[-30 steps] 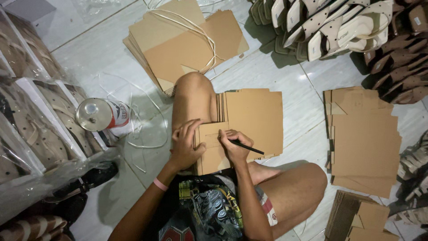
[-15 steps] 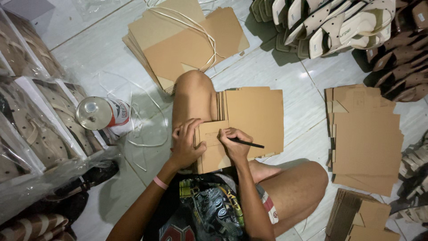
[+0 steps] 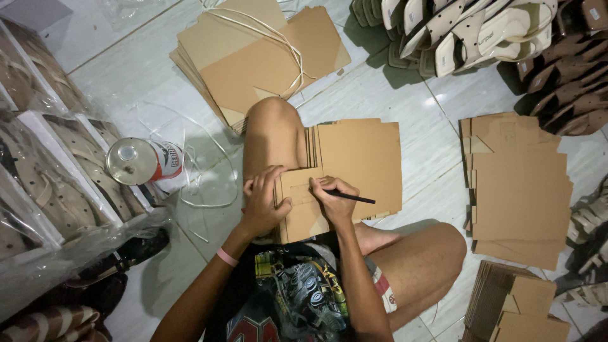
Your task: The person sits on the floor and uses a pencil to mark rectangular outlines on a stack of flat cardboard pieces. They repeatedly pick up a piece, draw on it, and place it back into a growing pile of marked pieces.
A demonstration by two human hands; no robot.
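I sit on a tiled floor with a stack of flat brown cardboard box blanks (image 3: pixel 362 158) resting against my raised left knee. My left hand (image 3: pixel 264 199) presses down on the left flap of the top blank and steadies it. My right hand (image 3: pixel 332 197) holds a black pen (image 3: pixel 352 198) with its tip on the flap, its barrel pointing right. The two hands are close together, a few centimetres apart, over the lower left part of the stack.
A bundle of cardboard blanks tied with white cord (image 3: pixel 259 54) lies ahead. More blanks (image 3: pixel 519 183) lie at right, and another stack (image 3: pixel 516 304) at lower right. A tin can (image 3: pixel 142 161) stands left. Bagged sandals (image 3: pixel 57 183) fill the left, loose sandals (image 3: pixel 481 31) the top right.
The right hand and pen have shifted very slightly on the flap. The left hand and the cardboard have stayed in place.
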